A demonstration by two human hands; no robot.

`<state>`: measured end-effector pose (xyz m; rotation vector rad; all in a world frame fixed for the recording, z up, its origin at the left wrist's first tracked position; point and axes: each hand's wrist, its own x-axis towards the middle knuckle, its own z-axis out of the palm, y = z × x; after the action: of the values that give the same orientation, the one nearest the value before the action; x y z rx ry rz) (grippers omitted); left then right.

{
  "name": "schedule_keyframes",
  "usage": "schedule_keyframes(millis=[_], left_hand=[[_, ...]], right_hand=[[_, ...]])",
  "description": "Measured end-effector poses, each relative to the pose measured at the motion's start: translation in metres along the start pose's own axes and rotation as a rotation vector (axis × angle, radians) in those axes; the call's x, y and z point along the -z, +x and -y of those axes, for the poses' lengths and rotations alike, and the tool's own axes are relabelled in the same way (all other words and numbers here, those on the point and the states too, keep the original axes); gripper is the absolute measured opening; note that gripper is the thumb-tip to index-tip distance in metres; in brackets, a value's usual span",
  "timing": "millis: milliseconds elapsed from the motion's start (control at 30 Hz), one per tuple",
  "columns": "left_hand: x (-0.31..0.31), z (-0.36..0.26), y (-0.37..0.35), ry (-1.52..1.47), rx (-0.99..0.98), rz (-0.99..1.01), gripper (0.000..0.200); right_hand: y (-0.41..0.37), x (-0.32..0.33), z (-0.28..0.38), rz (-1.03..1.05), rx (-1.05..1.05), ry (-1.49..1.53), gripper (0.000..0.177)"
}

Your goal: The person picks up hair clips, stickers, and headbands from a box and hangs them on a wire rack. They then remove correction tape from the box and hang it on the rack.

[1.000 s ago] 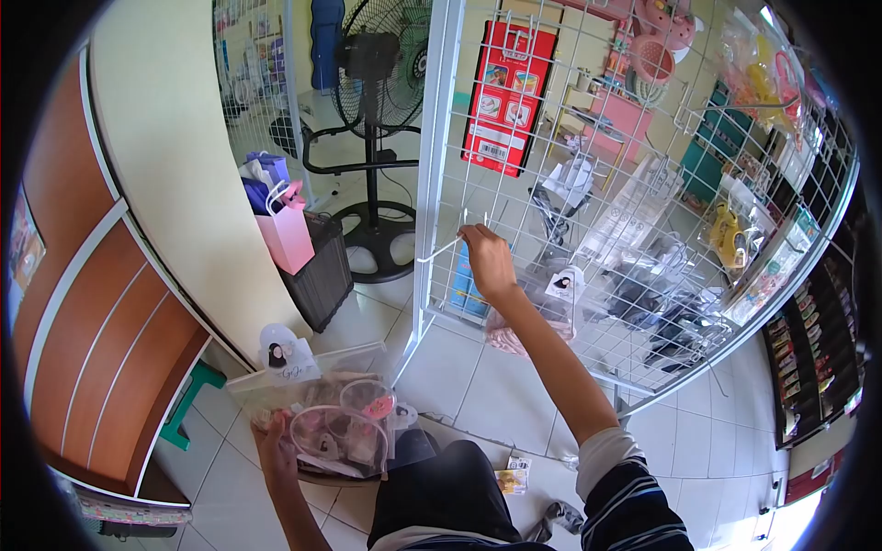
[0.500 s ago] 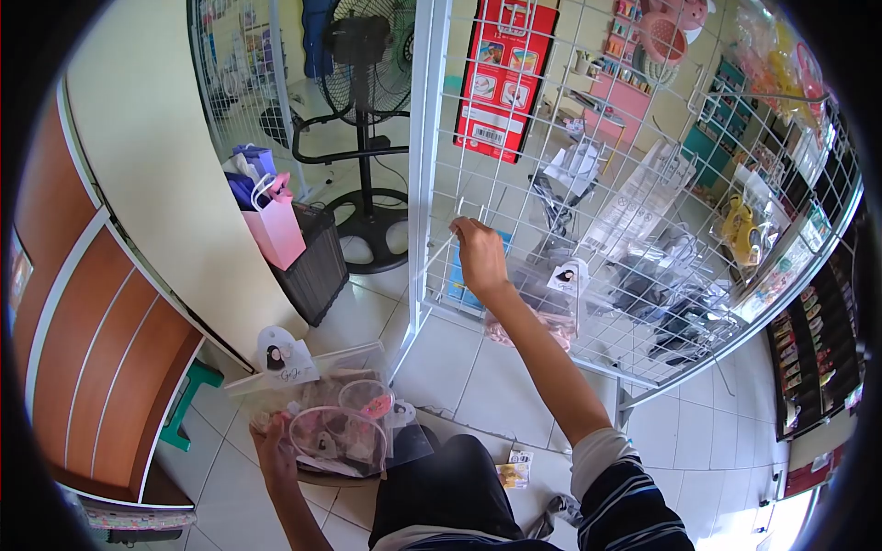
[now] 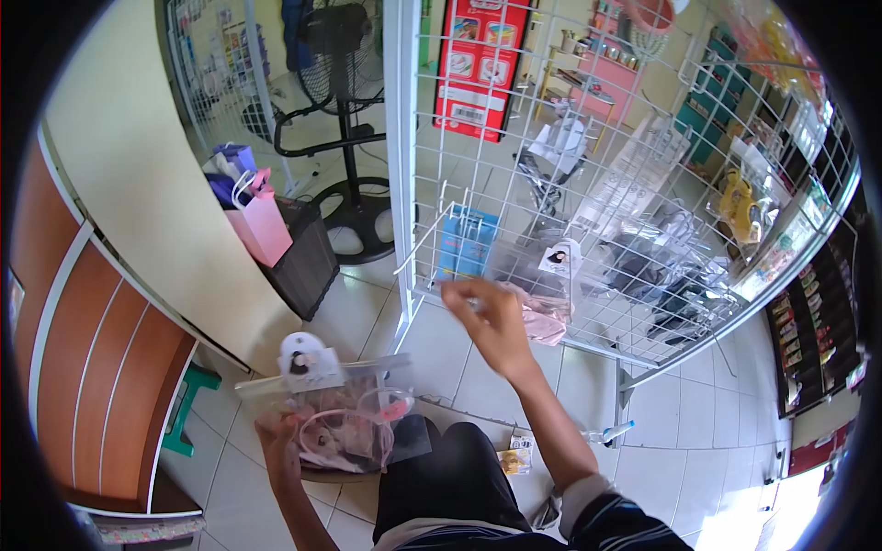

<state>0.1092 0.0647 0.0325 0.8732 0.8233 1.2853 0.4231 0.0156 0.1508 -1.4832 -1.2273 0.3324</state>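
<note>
My left hand (image 3: 280,432) grips clear plastic packets (image 3: 344,427) with pink and white items inside; a white tag (image 3: 308,360) with a dark-haired figure stands out at their top. My right hand (image 3: 482,308) is in front of the lower part of a white wire grid rack (image 3: 514,193), its thumb and index finger curled toward each other; whether anything is between them is too small to tell. Just above it, a blue packet (image 3: 467,241) hangs at the rack beside a white hook (image 3: 423,243). A clear packet with pink contents (image 3: 540,317) hangs to the right.
Behind the rack's left post (image 3: 402,138) stands a black fan (image 3: 340,119). A pink paper bag (image 3: 260,230) rests on a dark box (image 3: 308,262). On the floor are a small yellow packet (image 3: 516,456) and a clear bottle (image 3: 608,432). A wooden counter (image 3: 101,367) is at left.
My right hand has moved down from the hook, uncovering the blue packet. The packets in my left hand have shifted slightly right. The view has shifted, and the bottle now shows.
</note>
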Motion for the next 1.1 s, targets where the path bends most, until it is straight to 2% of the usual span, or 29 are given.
schedule_keyframes(millis=[33,67,133,167,233,267,333,367,467,500,567,700,767,867,1000,1100], left_hand=[[0.0,0.003,0.003,0.024,0.007,0.058,0.053],[-0.014,-0.001,0.002,0.014,0.027,0.033,0.056],[-0.016,0.008,0.017,0.056,-0.013,0.137,0.058],[-0.023,0.003,0.022,0.06,-0.01,0.123,0.058],[-0.044,-0.006,0.031,0.078,0.042,0.21,0.057],[-0.051,-0.008,0.038,0.078,0.042,0.2,0.057],[-0.064,-0.008,0.055,0.067,0.068,0.389,0.044],[-0.072,-0.011,0.06,0.062,0.065,0.383,0.044],[-0.093,-0.016,0.071,0.073,0.122,0.509,0.02],[-0.097,-0.017,0.076,0.069,0.122,0.507,0.02],[-0.102,-0.016,0.081,0.02,0.24,0.641,0.022],[-0.106,-0.014,0.084,0.029,0.225,0.619,0.021],[-0.106,-0.013,0.081,-0.001,0.218,0.54,0.019],[-0.104,-0.01,0.083,0.022,0.175,0.562,0.018],[-0.106,-0.014,0.08,-0.014,0.187,0.538,0.02],[-0.109,-0.014,0.083,-0.021,0.218,0.599,0.024]], right_hand=[[-0.012,0.003,0.01,0.13,0.018,0.062,0.026],[-0.019,0.002,0.022,0.151,0.011,0.068,0.026],[-0.03,-0.002,0.039,0.215,0.096,0.095,0.024],[-0.031,-0.003,0.044,0.227,0.091,0.101,0.024],[-0.029,-0.004,0.049,0.239,-0.064,0.065,0.019],[-0.027,-0.007,0.05,0.178,-0.044,0.076,0.018],[-0.025,-0.009,0.047,0.144,0.011,0.066,0.017],[-0.023,-0.009,0.046,0.102,0.065,0.052,0.017],[-0.015,-0.007,0.052,0.049,0.126,-0.131,0.016],[-0.011,-0.007,0.049,0.052,0.126,-0.133,0.016],[-0.005,-0.008,0.04,0.037,0.097,-0.169,0.017],[0.003,-0.009,0.039,0.014,0.075,-0.16,0.016],[0.003,-0.009,0.039,0.017,0.071,-0.123,0.014],[0.005,-0.009,0.042,0.03,0.021,-0.108,0.014],[0.008,-0.009,0.047,0.038,-0.007,-0.171,0.015],[0.012,-0.005,0.046,0.048,-0.033,-0.172,0.017]])
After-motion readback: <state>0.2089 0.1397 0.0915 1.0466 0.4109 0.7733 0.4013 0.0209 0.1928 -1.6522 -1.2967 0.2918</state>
